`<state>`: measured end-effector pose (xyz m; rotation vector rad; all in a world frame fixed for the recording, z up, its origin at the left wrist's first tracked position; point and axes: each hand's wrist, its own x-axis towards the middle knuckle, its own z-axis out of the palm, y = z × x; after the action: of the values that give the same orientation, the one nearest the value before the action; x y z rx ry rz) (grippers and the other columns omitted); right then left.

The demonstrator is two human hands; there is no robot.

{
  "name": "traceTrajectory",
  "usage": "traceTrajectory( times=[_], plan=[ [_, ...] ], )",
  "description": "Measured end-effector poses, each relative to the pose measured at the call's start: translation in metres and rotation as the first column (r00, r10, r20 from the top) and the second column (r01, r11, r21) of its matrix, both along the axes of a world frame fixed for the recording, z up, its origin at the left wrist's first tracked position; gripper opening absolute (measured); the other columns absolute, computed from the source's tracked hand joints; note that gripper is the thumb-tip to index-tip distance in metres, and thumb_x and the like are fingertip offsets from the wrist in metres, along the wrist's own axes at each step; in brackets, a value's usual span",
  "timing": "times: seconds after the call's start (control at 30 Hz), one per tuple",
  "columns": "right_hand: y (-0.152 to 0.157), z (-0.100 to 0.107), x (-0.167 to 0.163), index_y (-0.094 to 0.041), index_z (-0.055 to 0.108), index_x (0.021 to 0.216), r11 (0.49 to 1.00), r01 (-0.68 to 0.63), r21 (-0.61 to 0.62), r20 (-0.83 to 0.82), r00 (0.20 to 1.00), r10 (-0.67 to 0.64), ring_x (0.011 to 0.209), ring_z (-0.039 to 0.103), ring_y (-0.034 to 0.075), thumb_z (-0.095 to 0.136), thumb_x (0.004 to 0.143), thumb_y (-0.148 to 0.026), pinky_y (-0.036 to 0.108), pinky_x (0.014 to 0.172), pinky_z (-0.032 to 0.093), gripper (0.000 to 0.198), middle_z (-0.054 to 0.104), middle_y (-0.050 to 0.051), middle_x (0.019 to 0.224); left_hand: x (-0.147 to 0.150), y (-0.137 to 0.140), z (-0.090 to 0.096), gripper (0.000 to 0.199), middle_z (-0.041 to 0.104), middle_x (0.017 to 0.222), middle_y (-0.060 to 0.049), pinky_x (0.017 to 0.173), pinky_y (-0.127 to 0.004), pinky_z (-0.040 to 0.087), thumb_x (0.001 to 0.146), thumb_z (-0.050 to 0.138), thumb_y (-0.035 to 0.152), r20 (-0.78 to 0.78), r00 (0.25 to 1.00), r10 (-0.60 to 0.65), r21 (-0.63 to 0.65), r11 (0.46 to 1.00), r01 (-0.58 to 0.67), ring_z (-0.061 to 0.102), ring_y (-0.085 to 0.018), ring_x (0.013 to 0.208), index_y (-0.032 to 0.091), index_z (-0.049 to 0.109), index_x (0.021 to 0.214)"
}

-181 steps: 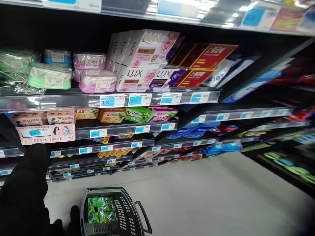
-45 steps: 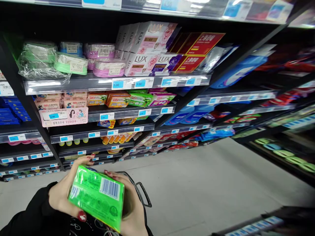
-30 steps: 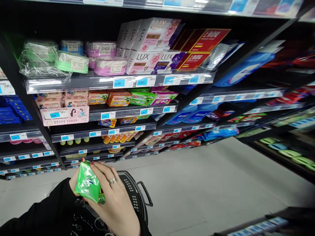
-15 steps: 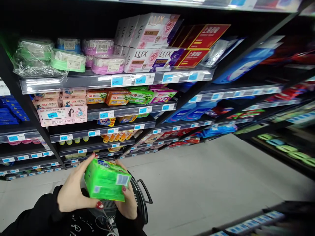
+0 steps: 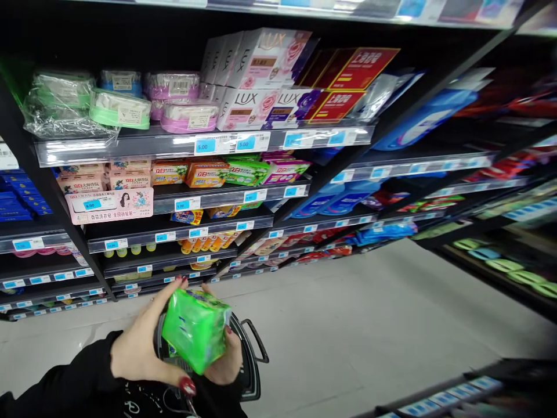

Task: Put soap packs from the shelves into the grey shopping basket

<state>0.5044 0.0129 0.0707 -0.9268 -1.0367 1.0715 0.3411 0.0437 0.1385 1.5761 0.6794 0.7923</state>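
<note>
A bright green wrapped pack (image 5: 194, 331), apparently a multi-pack of soap, is held in front of my body, tilted with its plain end towards me. My left hand (image 5: 141, 342) is curved around its left side, fingertips at the upper edge and thumb below. From the right, my right hand (image 5: 230, 359) grips the pack with the thumb along its side; its other fingers are mostly hidden behind. Under the hands is a black basket (image 5: 250, 377) with a handle, largely covered by the pack and my arms.
Shelves ahead carry LUX soap boxes (image 5: 246, 107), red boxes (image 5: 335, 106), soap dishes (image 5: 122, 108) in plastic and wrapped soap packs (image 5: 208, 173). A pink price sign (image 5: 111, 205) juts from one shelf edge. Grey floor (image 5: 348, 325) stretches right towards another shelf with green items (image 5: 505, 264).
The green pack has been turned in my hands, so its end now faces me instead of the side with the barcode label. Both hands have shifted slightly; the left moved a little right.
</note>
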Motion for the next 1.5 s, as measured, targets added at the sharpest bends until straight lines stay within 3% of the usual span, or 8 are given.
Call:
traceTrajectory(
  times=[0.1, 0.23, 0.43, 0.63, 0.9, 1.07, 1.27, 1.5],
  plan=[
    [-0.015, 0.013, 0.012, -0.032, 0.035, 0.142, 0.998, 0.068, -0.001, -0.043, 0.997, -0.068, 0.115, 0.059, 0.032, 0.054, 0.086, -0.058, 0.051, 0.096, 0.049, 0.065, 0.055, 0.011, 0.130, -0.007, 0.003, -0.006, 0.116, 0.028, 0.157, -0.013, 0.115, -0.052, 0.032, 0.059, 0.088, 0.034, 0.211, 0.977, -0.012, -0.229, 0.971, 0.062, 0.035, -0.036, 0.141, 0.034, 0.018, 0.152],
    [-0.031, 0.039, 0.015, -0.025, 0.044, 0.138, 0.995, 0.073, 0.074, 0.174, 0.981, -0.085, 0.125, 0.051, 0.033, 0.066, 0.083, -0.049, 0.046, 0.104, 0.045, 0.064, 0.050, 0.013, 0.133, -0.006, 0.002, -0.015, 0.095, 0.051, 0.138, -0.016, 0.098, -0.049, 0.049, 0.063, 0.085, 0.026, 0.412, 0.911, -0.024, -0.320, 0.932, 0.170, 0.054, -0.036, 0.124, 0.029, 0.031, 0.141],
    [-0.024, 0.044, 0.020, -0.026, 0.037, 0.144, 0.988, -0.143, -0.050, 0.192, 0.970, 0.150, 0.122, 0.056, 0.032, 0.075, 0.076, -0.050, 0.046, 0.100, 0.050, 0.081, 0.051, 0.015, 0.137, -0.011, 0.006, -0.019, 0.076, 0.061, 0.118, -0.009, 0.089, -0.040, 0.054, 0.062, 0.085, 0.027, 0.452, 0.892, 0.003, -0.126, 0.990, 0.061, 0.063, -0.029, 0.106, 0.028, 0.046, 0.127],
    [-0.015, 0.045, 0.022, -0.039, 0.056, 0.121, 0.949, -0.153, 0.277, 0.327, 0.943, 0.057, 0.121, 0.057, 0.028, 0.077, 0.080, -0.031, 0.045, 0.096, 0.053, 0.047, 0.061, 0.007, 0.121, -0.029, 0.014, -0.013, 0.062, 0.038, 0.142, -0.009, 0.097, -0.045, 0.050, 0.074, 0.077, 0.016, 0.228, 0.965, -0.129, 0.403, 0.915, 0.027, 0.047, -0.030, 0.129, 0.040, 0.050, 0.124],
    [-0.012, 0.048, 0.016, -0.037, 0.050, 0.128, 0.966, -0.147, 0.213, 0.434, 0.900, 0.041, 0.122, 0.055, 0.029, 0.078, 0.078, -0.027, 0.044, 0.096, 0.051, 0.057, 0.051, 0.010, 0.128, -0.032, 0.018, -0.015, 0.056, 0.048, 0.124, -0.009, 0.091, -0.037, 0.054, 0.076, 0.076, 0.017, 0.243, 0.970, -0.017, 0.319, 0.946, -0.064, 0.055, -0.026, 0.118, 0.036, 0.052, 0.122],
    [-0.010, 0.040, 0.028, -0.030, 0.039, 0.143, 0.904, -0.427, 0.001, 0.309, 0.860, 0.405, 0.134, 0.042, 0.035, 0.070, 0.068, -0.071, 0.047, 0.107, 0.040, 0.090, 0.039, 0.014, 0.143, -0.040, 0.017, -0.039, 0.053, 0.049, 0.118, -0.010, 0.087, -0.031, 0.053, 0.073, 0.079, 0.018, 0.224, 0.974, 0.032, 0.199, 0.977, -0.078, 0.057, -0.025, 0.113, 0.031, 0.055, 0.118],
    [-0.017, -0.004, 0.017, -0.015, 0.049, 0.137, 0.839, -0.469, -0.277, 0.372, 0.752, 0.544, 0.117, 0.054, 0.032, 0.064, 0.073, -0.072, 0.041, 0.103, 0.039, 0.088, 0.057, 0.017, 0.125, -0.067, 0.000, -0.063, 0.034, 0.050, 0.121, -0.010, 0.096, -0.034, 0.050, 0.080, 0.071, 0.021, -0.290, 0.939, -0.186, 0.072, 0.974, 0.216, 0.056, -0.024, 0.116, 0.028, 0.062, 0.112],
    [-0.078, -0.142, -0.025, -0.016, 0.059, 0.119, 0.799, -0.301, -0.520, 0.163, 0.884, 0.439, 0.105, 0.058, 0.029, 0.083, 0.047, -0.052, 0.039, 0.093, 0.045, 0.083, 0.062, 0.010, 0.114, -0.078, -0.015, -0.163, 0.050, 0.047, 0.141, -0.008, 0.108, -0.034, 0.043, 0.083, 0.057, 0.013, -0.489, 0.762, -0.425, -0.126, 0.898, 0.421, 0.052, -0.023, 0.128, 0.035, 0.058, 0.128]
  ],
)
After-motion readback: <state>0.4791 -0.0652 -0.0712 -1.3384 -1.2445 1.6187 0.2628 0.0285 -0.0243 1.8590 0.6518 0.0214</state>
